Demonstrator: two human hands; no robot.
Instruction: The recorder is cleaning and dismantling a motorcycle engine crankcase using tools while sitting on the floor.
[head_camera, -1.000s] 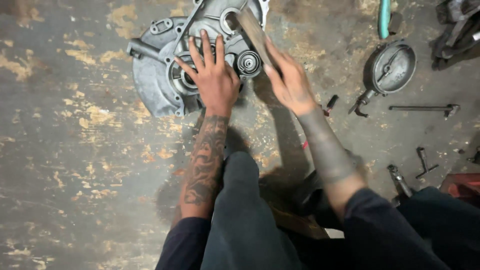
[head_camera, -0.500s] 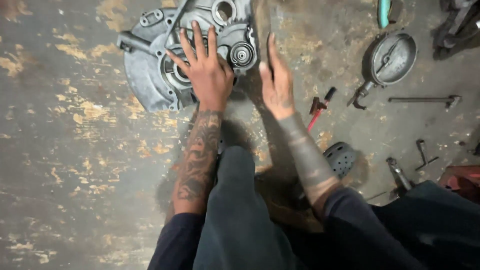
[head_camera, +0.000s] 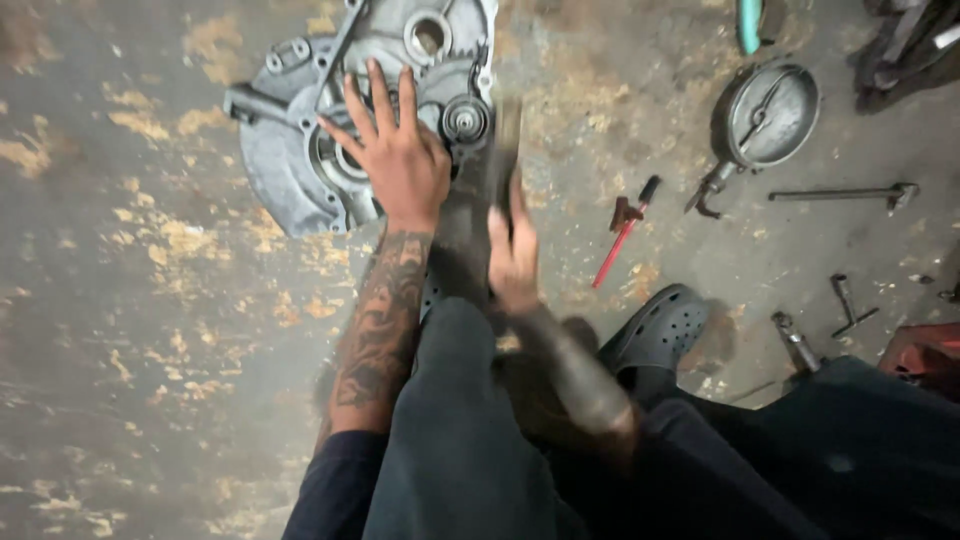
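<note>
Where the left hand presses, the engine casing is grey, ribbed

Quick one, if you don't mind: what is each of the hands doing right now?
Left hand: open, fingers spread, flat on the grey engine cover.
Right hand: motion-blurred at the cover's edge; grip cannot be told.

A grey concrete floor, stained with worn yellowish patches, carries everything. At the top lies a large grey metal engine cover, flat on the floor. To the right sits a round metal lid with a short handle. Between them lies a red-handled tool. Further right lie a long metal rod and small metal pieces. A dark perforated clog rests near the rod.
</note>
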